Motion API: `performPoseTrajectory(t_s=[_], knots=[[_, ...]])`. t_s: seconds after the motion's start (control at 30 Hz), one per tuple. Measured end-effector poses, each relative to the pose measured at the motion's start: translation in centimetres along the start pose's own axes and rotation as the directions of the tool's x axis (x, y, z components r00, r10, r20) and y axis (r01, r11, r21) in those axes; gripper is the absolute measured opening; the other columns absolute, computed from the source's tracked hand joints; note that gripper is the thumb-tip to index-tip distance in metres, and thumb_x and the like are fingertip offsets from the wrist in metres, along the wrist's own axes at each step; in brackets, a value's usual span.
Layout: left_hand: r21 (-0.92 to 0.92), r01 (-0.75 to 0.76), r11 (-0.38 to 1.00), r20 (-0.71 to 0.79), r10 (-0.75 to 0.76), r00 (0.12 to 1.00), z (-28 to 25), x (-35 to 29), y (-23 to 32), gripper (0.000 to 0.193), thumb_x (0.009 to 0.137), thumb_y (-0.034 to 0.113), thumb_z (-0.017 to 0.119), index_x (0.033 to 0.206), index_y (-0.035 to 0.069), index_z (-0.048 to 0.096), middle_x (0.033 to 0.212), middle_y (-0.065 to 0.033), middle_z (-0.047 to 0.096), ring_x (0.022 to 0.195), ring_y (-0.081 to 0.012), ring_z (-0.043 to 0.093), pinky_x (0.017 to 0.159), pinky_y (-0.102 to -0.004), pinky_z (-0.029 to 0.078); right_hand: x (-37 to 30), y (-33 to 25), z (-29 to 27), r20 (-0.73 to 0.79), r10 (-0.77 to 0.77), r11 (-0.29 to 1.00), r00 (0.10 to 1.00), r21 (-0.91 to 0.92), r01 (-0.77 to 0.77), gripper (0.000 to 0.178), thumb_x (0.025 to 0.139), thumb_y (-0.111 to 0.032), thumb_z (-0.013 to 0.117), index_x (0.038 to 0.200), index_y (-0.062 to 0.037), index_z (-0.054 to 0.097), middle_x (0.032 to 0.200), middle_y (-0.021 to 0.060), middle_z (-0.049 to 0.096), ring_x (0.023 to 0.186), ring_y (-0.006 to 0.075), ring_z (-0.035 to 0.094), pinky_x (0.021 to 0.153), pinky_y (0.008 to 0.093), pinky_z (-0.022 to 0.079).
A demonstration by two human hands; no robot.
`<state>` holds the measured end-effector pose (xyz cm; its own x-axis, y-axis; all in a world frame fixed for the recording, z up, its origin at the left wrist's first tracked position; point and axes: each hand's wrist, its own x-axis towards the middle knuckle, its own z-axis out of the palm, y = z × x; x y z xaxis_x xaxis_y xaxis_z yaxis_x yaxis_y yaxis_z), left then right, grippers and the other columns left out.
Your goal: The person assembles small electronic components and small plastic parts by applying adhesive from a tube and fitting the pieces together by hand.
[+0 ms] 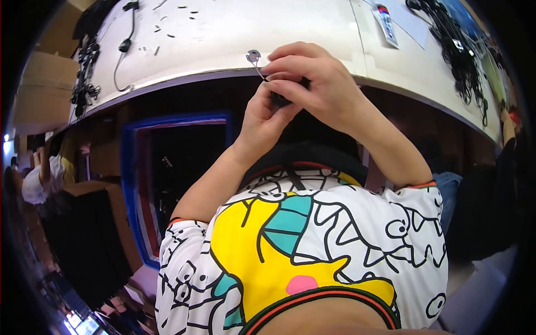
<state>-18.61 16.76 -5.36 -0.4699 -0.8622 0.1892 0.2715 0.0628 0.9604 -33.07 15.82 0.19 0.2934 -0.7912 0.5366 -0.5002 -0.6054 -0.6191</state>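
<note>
My left hand (262, 120) and my right hand (321, 81) meet at the near edge of the white table, both closed. A thin wire (257, 69) runs from my right fingertips to a small round silvery disc (253, 56), which lies at the table's edge. The wire's near end goes dark where the right thumb and fingers pinch it. Between the two hands a small black piece (281, 100) shows, with the left fingers wrapped round it. Most of it is hidden, so its kind cannot be made out.
On the white table (223, 33) lie several dark scraps (170, 36), a black cable (127, 44) at left and a tube (386, 25) at right. Bundles of black cables (460, 56) lie farther right. A blue-rimmed box (178, 120) stands below left; a person (47, 173) is at far left.
</note>
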Motion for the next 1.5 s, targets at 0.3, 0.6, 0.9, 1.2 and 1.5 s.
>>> performPoseTrajectory(t_s=[0.3, 0.6, 0.9, 1.2, 1.5], knots=[[0.367, 0.209, 0.907, 0.017, -0.231, 0.973, -3.8, -0.8, -0.5, 0.029, 0.079, 0.006, 0.058, 0.106, 0.001, 0.052, 0.096, -0.0051, 0.056, 0.090, -0.0128, 0.054, 0.081, -0.0247, 0.043, -2.8, 1.5, 0.9, 0.273, 0.190, 0.945, 0.943, 0.211, -0.251, 0.009, 0.083, -0.009, 0.054, 0.088, -0.0018, 0.056, 0.081, 0.0060, 0.055, 0.080, 0.0127, 0.053, 0.071, 0.0227, 0.042], [0.246, 0.369, 0.896, 0.049, -0.392, 0.919, -5.5, 1.7, 5.1, 0.021, 0.082, 0.018, 0.058, 0.096, 0.003, 0.061, 0.077, -0.0007, 0.059, 0.064, -0.0043, 0.051, 0.059, -0.0148, 0.040, -3.4, 1.6, 0.4, 0.468, 0.232, 0.838, 0.853, 0.349, -0.420, 0.014, 0.082, -0.015, 0.052, 0.087, -0.0018, 0.055, 0.072, 0.0049, 0.056, 0.069, 0.0122, 0.053, 0.065, 0.0235, 0.042], [0.311, 0.424, 0.851, 0.093, -0.471, 0.877, -3.8, 1.9, 5.3, 0.019, 0.076, 0.008, 0.063, 0.094, 0.001, 0.062, 0.082, -0.0051, 0.063, 0.075, -0.0083, 0.059, 0.066, -0.0182, 0.045, -3.7, 2.4, -0.6, 0.608, 0.286, 0.633, 0.741, 0.460, -0.622, 0.020, 0.083, -0.021, 0.056, 0.085, -0.0013, 0.059, 0.073, 0.0015, 0.056, 0.066, 0.0056, 0.052, 0.061, 0.0159, 0.042], [0.496, 0.339, 0.799, 0.122, -0.451, 0.884, -4.0, 1.9, 4.4, 0.019, 0.075, 0.019, 0.065, 0.085, 0.002, 0.064, 0.069, -0.0015, 0.061, 0.058, -0.0039, 0.053, 0.049, -0.0144, 0.038, -3.6, 2.6, -1.0, 0.605, 0.343, 0.562, 0.718, 0.481, -0.673, 0.020, 0.081, -0.022, 0.058, 0.084, -0.0028, 0.063, 0.072, 0.0031, 0.061, 0.068, 0.0079, 0.059, 0.069, 0.0196, 0.046], [0.569, 0.342, 0.748, 0.125, -0.490, 0.863, -3.4, 1.9, 5.1, 0.014, 0.077, 0.012, 0.063, 0.082, 0.000, 0.061, 0.071, -0.0006, 0.057, 0.066, -0.0055, 0.052, 0.062, -0.0165, 0.041, -3.3, 2.7, -1.3, 0.643, 0.318, 0.645, 0.697, 0.393, -0.656, 0.023, 0.083, -0.026, 0.057, 0.085, -0.0029, 0.061, 0.070, 0.0024, 0.059, 0.066, 0.0070, 0.059, 0.063, 0.0167, 0.046]])
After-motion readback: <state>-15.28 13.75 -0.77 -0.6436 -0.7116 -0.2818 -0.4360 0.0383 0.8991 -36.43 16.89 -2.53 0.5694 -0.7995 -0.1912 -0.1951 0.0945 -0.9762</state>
